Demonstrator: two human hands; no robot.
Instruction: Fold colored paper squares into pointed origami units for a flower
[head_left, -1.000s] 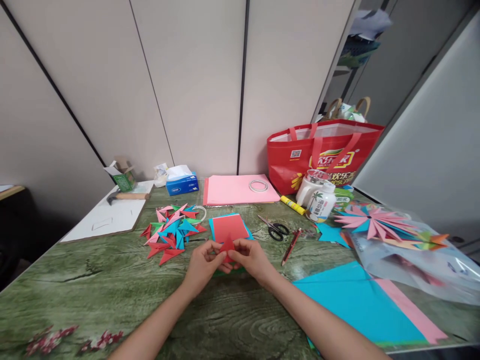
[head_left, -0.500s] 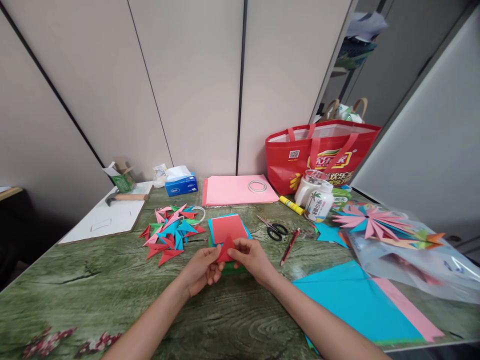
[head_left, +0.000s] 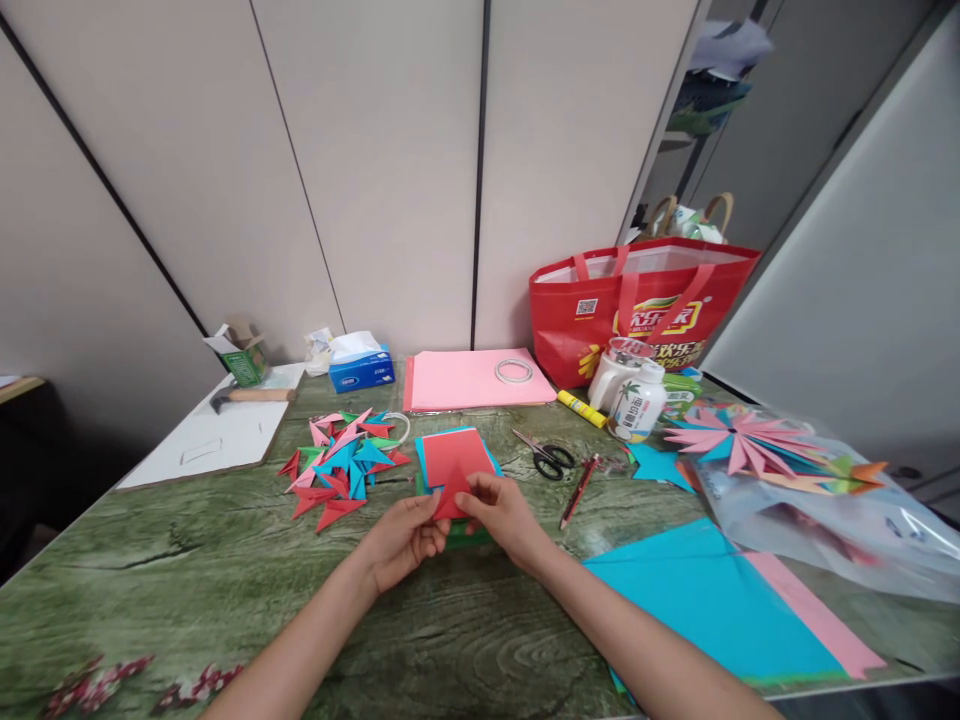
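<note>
A small folded red paper [head_left: 452,499] is held between my two hands, just in front of a stack of coloured sheets. My left hand [head_left: 401,540] pinches its left edge, with the lower fingers curled beneath. On the other side, my right hand [head_left: 502,515] grips the paper between thumb and forefinger. The stack shows a red sheet [head_left: 457,455] on top, with blue and green edges under it. Left of the hands lies a pile of folded paper pieces [head_left: 345,465] in red, pink, blue and green.
Black-handled scissors [head_left: 551,460] and a red pen [head_left: 579,492] lie to the right. Beyond are a glue stick [head_left: 581,408], a white bottle [head_left: 637,405] and a red bag [head_left: 562,325]. Blue sheets [head_left: 705,600] lie front right; a hammer [head_left: 255,395] rests back left.
The folded red paper has tilted slightly between my fingers, and its tip stands out less. Both hands keep nearly the same place and hold. The view has shifted very slightly.
</note>
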